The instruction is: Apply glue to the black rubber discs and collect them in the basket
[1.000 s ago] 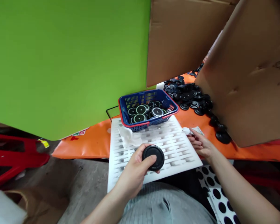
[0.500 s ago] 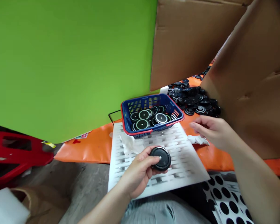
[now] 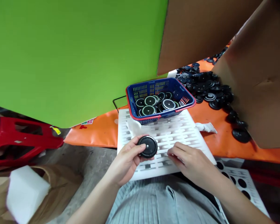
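Holding a black disc (image 3: 151, 150) above the near part of a white slotted board (image 3: 185, 140), our left hand (image 3: 128, 159) pinches its edge, thumb over the upper face and fingers beneath. Our right hand (image 3: 193, 161) lies just beside, its thumb and fingertips drawn together; we cannot tell whether they pinch anything small. We judge the step in hand to be steadying the disc face up; a next move on it would call for a firm left grip and right fingertips brought across the gap. We cannot make out whether the pale spot (image 3: 147, 145) at its centre is a stud or a dab of something. The disc's underside is hidden, as are the lower discs (image 3: 150, 101) within the blue basket (image 3: 163, 84). Cardboard (image 3: 254, 105) covers part of the dark heap (image 3: 204, 81), and our right arm partly hides the spotted sheet (image 3: 250, 178).
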The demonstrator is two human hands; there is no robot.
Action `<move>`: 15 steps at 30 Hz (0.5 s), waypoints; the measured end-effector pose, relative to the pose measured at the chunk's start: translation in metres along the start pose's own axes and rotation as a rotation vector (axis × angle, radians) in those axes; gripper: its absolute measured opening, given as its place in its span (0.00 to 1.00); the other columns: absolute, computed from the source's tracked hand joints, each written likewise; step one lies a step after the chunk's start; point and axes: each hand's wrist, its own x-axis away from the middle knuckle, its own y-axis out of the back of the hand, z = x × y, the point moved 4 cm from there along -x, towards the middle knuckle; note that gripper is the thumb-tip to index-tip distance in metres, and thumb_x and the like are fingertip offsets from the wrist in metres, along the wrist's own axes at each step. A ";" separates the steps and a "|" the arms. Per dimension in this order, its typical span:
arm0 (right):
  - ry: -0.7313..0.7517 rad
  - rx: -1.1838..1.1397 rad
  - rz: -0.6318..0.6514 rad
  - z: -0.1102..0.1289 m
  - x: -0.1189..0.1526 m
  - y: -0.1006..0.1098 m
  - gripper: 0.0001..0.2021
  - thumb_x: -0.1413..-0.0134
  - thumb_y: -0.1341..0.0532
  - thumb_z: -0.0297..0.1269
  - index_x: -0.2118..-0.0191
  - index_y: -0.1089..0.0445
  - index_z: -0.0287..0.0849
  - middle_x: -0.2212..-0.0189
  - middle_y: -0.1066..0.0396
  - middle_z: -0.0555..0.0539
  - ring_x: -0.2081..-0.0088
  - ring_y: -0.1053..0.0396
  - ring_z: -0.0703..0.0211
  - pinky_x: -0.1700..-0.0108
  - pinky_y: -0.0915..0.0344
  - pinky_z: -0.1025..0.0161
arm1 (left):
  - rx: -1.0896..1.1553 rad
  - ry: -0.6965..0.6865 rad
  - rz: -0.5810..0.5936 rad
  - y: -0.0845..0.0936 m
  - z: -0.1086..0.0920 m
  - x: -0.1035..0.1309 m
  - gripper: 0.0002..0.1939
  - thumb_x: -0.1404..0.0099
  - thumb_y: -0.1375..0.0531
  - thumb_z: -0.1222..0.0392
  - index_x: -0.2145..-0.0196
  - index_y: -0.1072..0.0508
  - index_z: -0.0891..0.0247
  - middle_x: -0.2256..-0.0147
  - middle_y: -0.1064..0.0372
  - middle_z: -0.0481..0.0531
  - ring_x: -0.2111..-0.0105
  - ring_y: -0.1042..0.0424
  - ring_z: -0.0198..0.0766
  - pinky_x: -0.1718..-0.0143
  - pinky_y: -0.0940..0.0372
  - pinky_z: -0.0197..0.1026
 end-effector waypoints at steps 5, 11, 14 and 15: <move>0.153 0.354 -0.015 0.017 -0.023 -0.009 0.05 0.39 0.44 0.28 0.66 0.33 0.43 0.68 0.31 0.48 0.71 0.30 0.59 0.74 0.45 0.61 | 0.003 -0.069 -0.028 -0.004 0.003 0.001 0.17 0.35 0.39 0.61 0.48 0.31 0.65 0.53 0.27 0.59 0.60 0.25 0.45 0.63 0.26 0.45; 0.364 0.377 -0.017 0.022 -0.024 0.000 0.07 0.44 0.42 0.23 0.66 0.31 0.42 0.69 0.29 0.48 0.71 0.30 0.58 0.73 0.41 0.62 | 0.051 -0.107 -0.075 0.001 0.005 0.012 0.17 0.34 0.40 0.56 0.50 0.29 0.67 0.56 0.26 0.60 0.60 0.24 0.45 0.64 0.26 0.46; 0.361 0.240 -0.307 0.021 -0.002 0.016 0.08 0.43 0.41 0.23 0.61 0.29 0.40 0.65 0.26 0.45 0.65 0.27 0.58 0.65 0.32 0.62 | 0.096 -0.074 -0.091 0.003 0.009 0.014 0.19 0.32 0.43 0.52 0.50 0.29 0.69 0.58 0.25 0.62 0.62 0.24 0.47 0.64 0.27 0.46; 0.351 0.171 -0.451 0.021 0.007 0.022 0.10 0.43 0.40 0.23 0.56 0.28 0.39 0.61 0.25 0.44 0.62 0.26 0.58 0.60 0.30 0.62 | 0.109 -0.049 -0.086 0.002 0.011 0.014 0.20 0.31 0.44 0.51 0.50 0.29 0.70 0.58 0.25 0.63 0.62 0.24 0.47 0.63 0.27 0.47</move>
